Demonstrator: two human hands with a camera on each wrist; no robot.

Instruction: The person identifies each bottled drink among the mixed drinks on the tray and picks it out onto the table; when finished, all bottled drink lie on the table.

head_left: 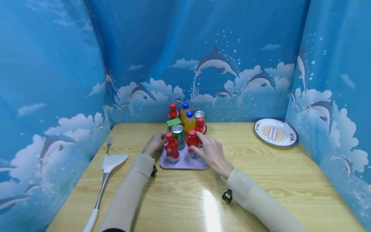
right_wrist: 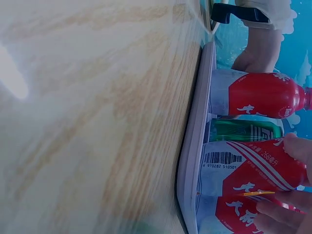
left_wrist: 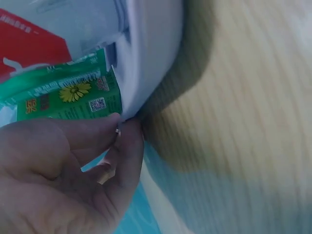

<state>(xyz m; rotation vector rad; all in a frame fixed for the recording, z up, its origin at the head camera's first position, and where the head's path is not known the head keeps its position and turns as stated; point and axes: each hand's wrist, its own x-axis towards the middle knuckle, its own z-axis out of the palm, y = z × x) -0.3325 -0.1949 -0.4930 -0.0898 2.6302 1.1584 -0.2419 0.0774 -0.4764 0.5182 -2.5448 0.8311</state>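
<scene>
A lilac tray (head_left: 185, 166) bears red-labelled bottles, a green can (head_left: 178, 139), a green carton (head_left: 174, 122) and orange drink bottles (head_left: 189, 123) with blue caps. At the tray's left side is my left hand (head_left: 155, 144); in the left wrist view its thumb and forefinger pinch the rim beside the carton (left_wrist: 73, 92). My right hand (head_left: 211, 151) holds the front right red bottle (head_left: 192, 141) between thumb and fingers. In the right wrist view its fingers lie between that bottle (right_wrist: 243, 163) and another red bottle. The front left red bottle (head_left: 171, 149) stands upright.
A white spatula (head_left: 113, 161) with a long handle and a small fork (head_left: 109, 143) lie on the table's left. A round patterned plate (head_left: 275, 132) lies at the back right. Blue dolphin curtains (head_left: 162, 48) enclose the table on its back and sides.
</scene>
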